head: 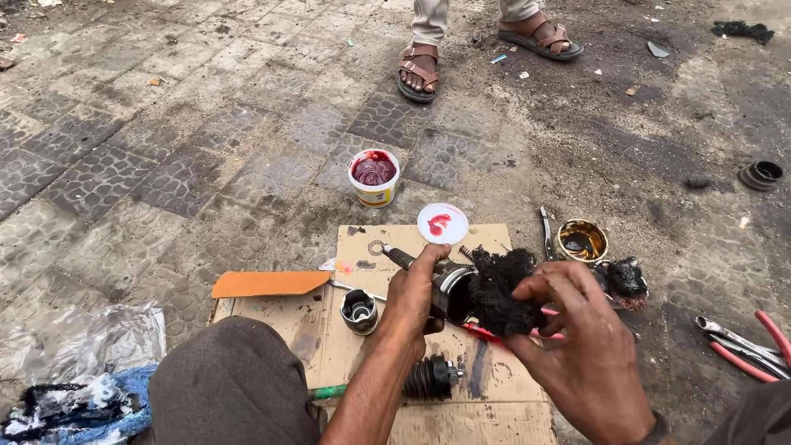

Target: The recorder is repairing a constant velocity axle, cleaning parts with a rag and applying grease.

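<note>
Outdoor paved ground, patterned grey blocks, gritty and oil-stained; a flattened cardboard sheet (503,412) carries the work. Left hand (414,298) is closed around a metal axle joint (449,284), its splined shaft poking toward the cardboard's far edge. Right hand (577,350) has fingers curled, pinching a black greasy rag wad (503,290) against the joint's open end, above the cardboard's middle.

Risks, as judgement: the greasy steel could slip from the grip and drop onto the small metal cup (359,311); rag fibres may stay inside; the open grease tub (374,175) beyond the far edge could catch grit.

Ribbed black rubber boot (431,377) lies near the cardboard's near edge. White lid (442,223) smeared red. Red-handled pliers (754,342) off the right edge.
</note>
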